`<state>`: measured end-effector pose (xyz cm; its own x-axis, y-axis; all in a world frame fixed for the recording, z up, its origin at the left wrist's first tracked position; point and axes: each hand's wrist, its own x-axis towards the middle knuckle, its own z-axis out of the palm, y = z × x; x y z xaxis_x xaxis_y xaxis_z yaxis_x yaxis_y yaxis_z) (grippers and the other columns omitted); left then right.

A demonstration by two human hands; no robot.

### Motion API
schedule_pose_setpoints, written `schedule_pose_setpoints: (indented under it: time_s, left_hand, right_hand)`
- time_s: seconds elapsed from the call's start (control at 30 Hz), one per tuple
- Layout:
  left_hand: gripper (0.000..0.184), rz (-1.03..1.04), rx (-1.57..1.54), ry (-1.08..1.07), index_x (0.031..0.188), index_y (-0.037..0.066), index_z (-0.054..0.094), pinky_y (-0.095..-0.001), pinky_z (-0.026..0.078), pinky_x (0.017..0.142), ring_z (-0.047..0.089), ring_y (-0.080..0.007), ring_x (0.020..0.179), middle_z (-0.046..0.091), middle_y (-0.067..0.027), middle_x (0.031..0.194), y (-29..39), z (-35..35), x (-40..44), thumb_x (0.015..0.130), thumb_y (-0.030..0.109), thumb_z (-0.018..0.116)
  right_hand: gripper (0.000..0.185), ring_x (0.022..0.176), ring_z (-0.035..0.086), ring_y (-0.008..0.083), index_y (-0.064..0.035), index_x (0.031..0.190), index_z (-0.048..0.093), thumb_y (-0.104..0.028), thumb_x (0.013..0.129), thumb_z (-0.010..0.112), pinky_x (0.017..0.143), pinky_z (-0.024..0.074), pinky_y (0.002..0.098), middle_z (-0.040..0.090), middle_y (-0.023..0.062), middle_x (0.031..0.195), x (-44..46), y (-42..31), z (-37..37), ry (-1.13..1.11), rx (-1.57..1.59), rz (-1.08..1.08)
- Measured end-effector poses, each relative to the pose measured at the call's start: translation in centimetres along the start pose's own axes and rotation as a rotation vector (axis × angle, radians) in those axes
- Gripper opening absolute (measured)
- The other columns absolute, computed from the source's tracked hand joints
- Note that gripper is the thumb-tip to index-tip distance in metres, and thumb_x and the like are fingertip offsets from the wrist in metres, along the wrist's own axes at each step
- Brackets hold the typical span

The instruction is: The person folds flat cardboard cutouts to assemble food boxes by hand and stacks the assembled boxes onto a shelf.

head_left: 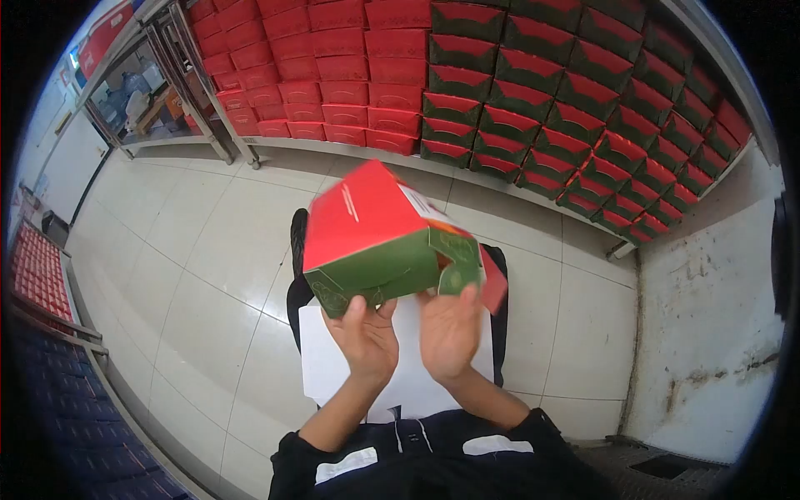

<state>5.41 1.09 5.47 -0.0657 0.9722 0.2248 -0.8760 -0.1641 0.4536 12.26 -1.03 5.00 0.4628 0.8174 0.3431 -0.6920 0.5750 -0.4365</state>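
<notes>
A red and green cardboard box (pixel 367 217) is held tilted above my lap. Its top is red with a white label (pixel 425 204), and the side facing me is green. My left hand (pixel 367 340) grips the lower left edge of that green side, thumb in front. At the box's right end, my right hand (pixel 451 335) has its fingers on a green end flap (pixel 460 265), which stands partly open with a dark gap beside it. A red flap (pixel 493 283) sticks out at the right. White board or paper (pixel 321 358) lies across my lap, under the hands.
Ahead, a metal rack holds stacked red boxes (pixel 342 67) and green-and-red boxes (pixel 533 83). Dark blue boxes (pixel 75 417) and more red boxes (pixel 42 271) stand at the left. A stained white wall (pixel 708 333) bounds the right, above tiled floor (pixel 200 250).
</notes>
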Motion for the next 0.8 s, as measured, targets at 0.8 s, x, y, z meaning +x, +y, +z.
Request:
schedule_pose_setpoints:
  time_s: [0.8]
  left_hand:
    - [0.049, -0.642, 0.067, 0.137, 0.129, 0.01, 0.035, -0.0371, 0.034, 0.097, 0.042, -0.0202, 0.118, 0.044, -0.0093, 0.126, 1.5, -3.8, -1.5, 0.086, 0.019, 0.056]
  right_hand:
    - [0.032, 0.089, 0.056, 0.0098, -0.0035, 0.112, 0.053, -0.015, 0.084, 0.064, 0.07, 0.0454, 0.0268, 0.061, 0.0018, 0.099, 0.6, -1.7, 3.2, -0.018, -0.825, 0.265]
